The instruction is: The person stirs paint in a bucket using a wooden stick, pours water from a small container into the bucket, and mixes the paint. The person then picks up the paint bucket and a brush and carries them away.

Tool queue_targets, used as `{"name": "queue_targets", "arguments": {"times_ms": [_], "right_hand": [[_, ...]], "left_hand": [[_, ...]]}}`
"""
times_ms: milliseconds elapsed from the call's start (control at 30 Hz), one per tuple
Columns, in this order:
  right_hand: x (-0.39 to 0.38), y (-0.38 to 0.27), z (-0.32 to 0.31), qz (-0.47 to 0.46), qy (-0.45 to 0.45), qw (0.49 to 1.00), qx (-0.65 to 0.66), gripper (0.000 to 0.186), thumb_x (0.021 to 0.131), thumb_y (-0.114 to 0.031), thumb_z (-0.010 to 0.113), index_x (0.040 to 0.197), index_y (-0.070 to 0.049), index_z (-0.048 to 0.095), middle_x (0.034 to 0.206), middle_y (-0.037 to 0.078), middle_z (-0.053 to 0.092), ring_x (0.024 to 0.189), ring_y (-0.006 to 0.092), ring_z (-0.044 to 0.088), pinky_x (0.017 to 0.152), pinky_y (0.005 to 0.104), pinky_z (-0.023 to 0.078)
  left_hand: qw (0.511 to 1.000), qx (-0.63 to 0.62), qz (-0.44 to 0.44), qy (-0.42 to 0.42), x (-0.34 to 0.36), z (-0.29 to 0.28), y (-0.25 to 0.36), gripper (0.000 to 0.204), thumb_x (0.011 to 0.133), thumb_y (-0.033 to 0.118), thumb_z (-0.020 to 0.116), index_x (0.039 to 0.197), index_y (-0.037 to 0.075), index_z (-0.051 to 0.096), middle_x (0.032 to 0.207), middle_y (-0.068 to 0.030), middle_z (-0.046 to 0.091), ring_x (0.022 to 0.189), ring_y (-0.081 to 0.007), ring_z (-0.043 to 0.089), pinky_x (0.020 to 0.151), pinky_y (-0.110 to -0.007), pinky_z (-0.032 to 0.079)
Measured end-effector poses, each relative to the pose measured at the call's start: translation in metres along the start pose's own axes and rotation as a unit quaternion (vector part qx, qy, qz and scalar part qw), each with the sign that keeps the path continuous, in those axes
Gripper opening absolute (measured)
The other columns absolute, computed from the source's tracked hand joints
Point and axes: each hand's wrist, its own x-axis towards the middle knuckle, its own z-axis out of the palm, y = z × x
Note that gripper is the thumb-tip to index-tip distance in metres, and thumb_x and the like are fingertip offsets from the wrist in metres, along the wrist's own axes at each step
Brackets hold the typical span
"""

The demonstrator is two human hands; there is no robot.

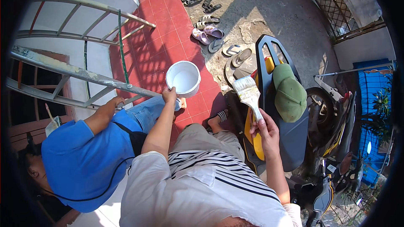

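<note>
My left hand (169,96) grips the near rim of a round white bucket (195,87) and holds it over the red tiles. The inside of the bucket looks white; how much it contains I cannot tell. On the right, my right hand (267,131) has its fingers closed around the handle of a wide paintbrush (249,94). White paint coats the brush's ferrule and handle, and its pale bristles point up and away from me. The brush is in front of a parked motorbike's seat (290,138), apart from the bucket.
Left of me stands a person in a blue shirt (80,151), beside a paint-spattered metal ladder (75,67). A green cap (289,94) rests on the motorbike seat. Several sandals (208,29) line the edge of the red tiled floor (164,29). More motorbikes (324,193) stand at lower right.
</note>
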Motion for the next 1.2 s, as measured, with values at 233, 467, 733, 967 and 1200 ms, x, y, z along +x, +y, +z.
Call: {"name": "queue_targets", "arguments": {"times_ms": [233, 467, 733, 967, 1200], "right_hand": [[0.039, -0.037, -0.018, -0.018, 0.04, 0.999, -0.01, 0.046, 0.102, -0.022, 0.054, 0.141, 0.003, 0.046, 0.094, 0.006, 0.063, 0.074, 0.0119, 0.062, 0.062, 0.0239, 0.047], [0.079, -0.041, -0.007, 0.013, 0.048, 0.999, 0.008, 0.044, 0.103, -0.019, 0.053, 0.138, 0.007, 0.047, 0.095, 0.008, 0.063, 0.074, 0.0141, 0.064, 0.061, 0.0245, 0.049], [0.152, -0.072, 0.008, 0.02, 0.086, 0.994, 0.06, 0.046, 0.102, -0.019, 0.055, 0.14, 0.005, 0.046, 0.095, 0.008, 0.064, 0.075, 0.014, 0.064, 0.062, 0.0246, 0.049], [0.267, -0.105, 0.024, 0.019, 0.145, 0.984, 0.102, 0.045, 0.101, -0.02, 0.056, 0.139, 0.003, 0.047, 0.093, 0.007, 0.065, 0.072, 0.0133, 0.063, 0.058, 0.0224, 0.048], [0.383, -0.151, 0.029, -0.019, 0.157, 0.981, 0.108, 0.046, 0.102, -0.018, 0.055, 0.141, 0.004, 0.045, 0.093, 0.008, 0.064, 0.072, 0.0119, 0.063, 0.058, 0.0209, 0.05]], "left_hand": [[1.0, -0.003, -0.003, 0.0, 0.024, 0.004, 0.035, 0.021, 0.086, 0.013, 0.064, 0.096, -0.005, 0.064, 0.074, -0.0103, 0.067, 0.054, -0.0183, 0.067, 0.048, -0.032, 0.055], [1.0, 0.005, -0.013, -0.018, 0.051, 0.049, 0.077, 0.022, 0.087, 0.011, 0.062, 0.101, -0.006, 0.062, 0.08, -0.0119, 0.067, 0.056, -0.0199, 0.066, 0.053, -0.034, 0.059], [0.998, -0.035, -0.027, -0.051, 0.123, 0.092, 0.132, 0.016, 0.088, 0.009, 0.061, 0.096, -0.004, 0.06, 0.078, -0.0078, 0.061, 0.055, -0.0174, 0.064, 0.053, -0.033, 0.06], [0.996, 0.028, -0.012, -0.081, 0.2, 0.114, 0.192, 0.013, 0.087, 0.008, 0.061, 0.095, -0.002, 0.06, 0.079, -0.0061, 0.06, 0.059, -0.0159, 0.063, 0.055, -0.034, 0.061], [0.998, 0.033, 0.006, -0.05, 0.267, 0.124, 0.284, 0.011, 0.088, 0.007, 0.061, 0.091, -0.003, 0.06, 0.079, -0.0052, 0.058, 0.065, -0.0151, 0.063, 0.059, -0.036, 0.063]]}}
